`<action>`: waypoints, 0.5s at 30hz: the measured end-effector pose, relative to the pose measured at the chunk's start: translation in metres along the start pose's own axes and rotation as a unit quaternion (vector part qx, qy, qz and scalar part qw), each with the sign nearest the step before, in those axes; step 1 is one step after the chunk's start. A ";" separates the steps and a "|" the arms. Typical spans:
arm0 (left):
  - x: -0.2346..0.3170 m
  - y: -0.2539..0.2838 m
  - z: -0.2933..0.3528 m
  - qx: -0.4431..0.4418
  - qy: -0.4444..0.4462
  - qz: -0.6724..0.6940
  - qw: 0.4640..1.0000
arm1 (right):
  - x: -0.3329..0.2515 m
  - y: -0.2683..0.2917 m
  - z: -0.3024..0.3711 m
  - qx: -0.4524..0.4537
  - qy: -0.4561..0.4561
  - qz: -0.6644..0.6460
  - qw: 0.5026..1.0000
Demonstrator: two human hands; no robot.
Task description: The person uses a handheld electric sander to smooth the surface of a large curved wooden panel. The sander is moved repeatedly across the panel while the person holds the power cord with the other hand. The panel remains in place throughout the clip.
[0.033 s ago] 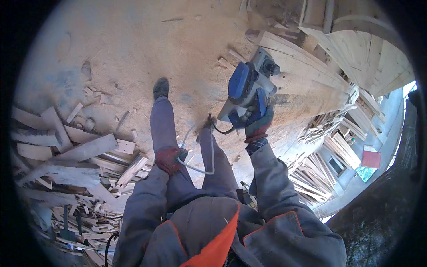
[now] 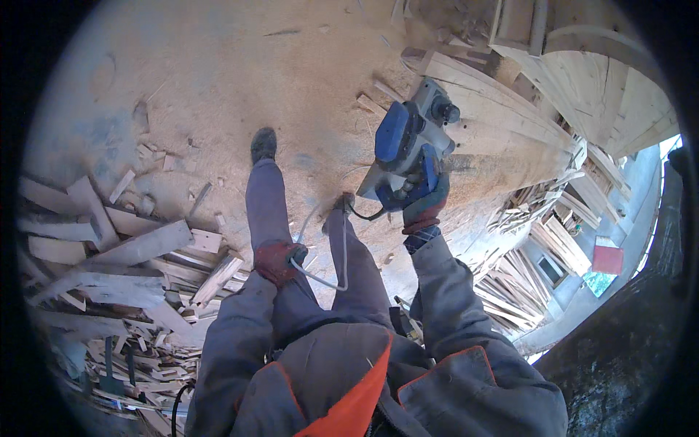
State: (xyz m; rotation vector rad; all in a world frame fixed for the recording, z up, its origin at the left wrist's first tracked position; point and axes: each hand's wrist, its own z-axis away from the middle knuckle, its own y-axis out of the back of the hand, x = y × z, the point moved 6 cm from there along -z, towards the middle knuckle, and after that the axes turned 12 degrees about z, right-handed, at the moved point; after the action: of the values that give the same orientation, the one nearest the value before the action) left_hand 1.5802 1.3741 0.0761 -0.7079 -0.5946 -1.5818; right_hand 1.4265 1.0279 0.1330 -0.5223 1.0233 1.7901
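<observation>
My right hand [image 2: 427, 209], in a red and dark work glove, is closed round the rear handle of a blue and grey electric hand planer [image 2: 415, 138]. The planer's front reaches the near end of a thick wooden beam [image 2: 502, 109]; whether its sole touches the wood cannot be made out. Near my left thigh, my left hand [image 2: 276, 263] in a red glove is closed on the planer's pale power cord [image 2: 346, 255]. The cord loops from that fist past my right leg, and a dark stretch of it runs to the planer's rear.
Offcuts and boards [image 2: 138, 247] are heaped at the left. Sawdust covers the floor [image 2: 218, 80] ahead. Large curved timber pieces [image 2: 597, 87] stand at the upper right, with stacked wood strips [image 2: 513, 288] below them. A red object [image 2: 607, 260] lies at the far right.
The planer and my right hand have shifted very slightly to the right. The lower bend of the cord hangs a little lower.
</observation>
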 end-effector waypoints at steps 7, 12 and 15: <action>-0.026 -0.012 -0.011 0.024 0.113 -0.013 0.993 | -0.070 -0.014 -0.105 -0.052 0.118 -0.065 0.990; -0.014 -0.022 0.005 -0.001 0.122 -0.009 0.992 | -0.116 -0.025 -0.160 -0.124 0.060 -0.054 0.989; 0.000 -0.026 0.002 -0.031 0.059 -0.050 0.997 | -0.115 -0.018 -0.168 -0.102 0.084 0.000 0.991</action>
State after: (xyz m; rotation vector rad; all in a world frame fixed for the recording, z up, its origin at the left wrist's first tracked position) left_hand 1.5545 1.3789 0.0782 -0.6340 -0.5028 -1.7277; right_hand 1.4774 0.8303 0.1155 -0.8111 0.9568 1.8860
